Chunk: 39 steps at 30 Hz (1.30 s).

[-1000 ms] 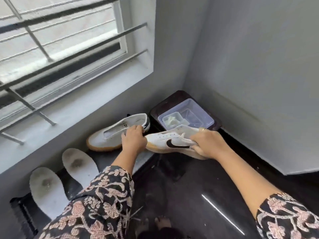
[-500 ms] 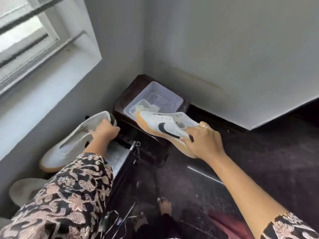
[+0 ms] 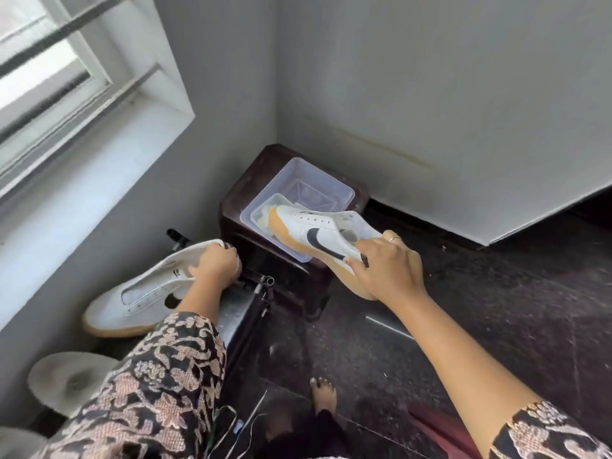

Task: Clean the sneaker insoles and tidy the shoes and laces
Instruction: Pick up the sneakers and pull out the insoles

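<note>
Two white sneakers with gum soles and black swooshes are in view, both without laces. My left hand [image 3: 217, 265] grips the heel of the left sneaker [image 3: 139, 303], which leans against the wall below the window. My right hand [image 3: 385, 271] holds the right sneaker [image 3: 318, 238] by its heel, lifted and tilted, toe over the clear plastic tub [image 3: 326, 188]. Two white insoles, one [image 3: 71, 380] with a dark stain and another [image 3: 18, 442] at the bottom left corner, lie by the wall, partly hidden by my sleeve.
The tub sits on a dark wooden stool [image 3: 261, 170] in the corner and holds a smaller container [image 3: 265, 213]. A dark metal frame [image 3: 255, 293] stands beside the stool. My bare foot [image 3: 323, 394] rests on the dark floor. The window ledge [image 3: 82, 173] runs along the left.
My right hand has lifted the right sneaker up and away from the other one, tilting its toe over the tub. The left hand stays on the left sneaker's heel. The view has swung right.
</note>
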Tool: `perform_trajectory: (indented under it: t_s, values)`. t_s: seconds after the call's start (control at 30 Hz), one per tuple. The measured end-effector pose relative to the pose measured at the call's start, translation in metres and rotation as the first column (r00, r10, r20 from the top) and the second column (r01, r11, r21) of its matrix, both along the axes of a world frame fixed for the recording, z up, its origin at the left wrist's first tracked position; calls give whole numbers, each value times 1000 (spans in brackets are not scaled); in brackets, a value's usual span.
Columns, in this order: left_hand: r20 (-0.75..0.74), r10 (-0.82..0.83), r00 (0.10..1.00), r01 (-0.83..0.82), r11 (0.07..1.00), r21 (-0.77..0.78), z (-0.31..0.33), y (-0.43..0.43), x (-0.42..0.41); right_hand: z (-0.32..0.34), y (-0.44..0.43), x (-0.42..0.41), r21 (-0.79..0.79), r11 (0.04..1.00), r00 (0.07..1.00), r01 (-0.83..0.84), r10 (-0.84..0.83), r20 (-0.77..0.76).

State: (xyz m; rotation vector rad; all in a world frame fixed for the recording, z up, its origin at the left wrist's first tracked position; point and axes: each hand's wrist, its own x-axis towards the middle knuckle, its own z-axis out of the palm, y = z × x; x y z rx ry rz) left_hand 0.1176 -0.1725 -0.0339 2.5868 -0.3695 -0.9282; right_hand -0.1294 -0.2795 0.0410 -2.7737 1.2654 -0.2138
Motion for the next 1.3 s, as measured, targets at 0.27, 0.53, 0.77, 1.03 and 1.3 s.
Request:
perform_trajectory:
  t_s: [0.27, 0.53, 0.77, 1.03, 1.3]
  values:
    - [57, 65, 996, -46, 958, -282, 51, 20, -6, 14, 13, -3, 50, 996, 997, 80, -80, 0]
    - [-217, -265, 939, 161, 901, -403, 137, 16, -52, 44, 31, -31, 38, 971, 970, 237, -239, 53]
    - [-187, -599, 778, 504, 774, -383, 172, 5, -144, 53, 39, -92, 6, 908, 905, 418, -417, 82]
    - [-56, -849, 526, 825, 525, -206, 170, -24, -242, 34, 38, -168, 27, 836, 836, 549, -547, -44]
    - [20, -890, 455, 890, 454, -33, 111, -41, -313, 8, 23, -227, 253, 640, 684, 726, -708, -174]
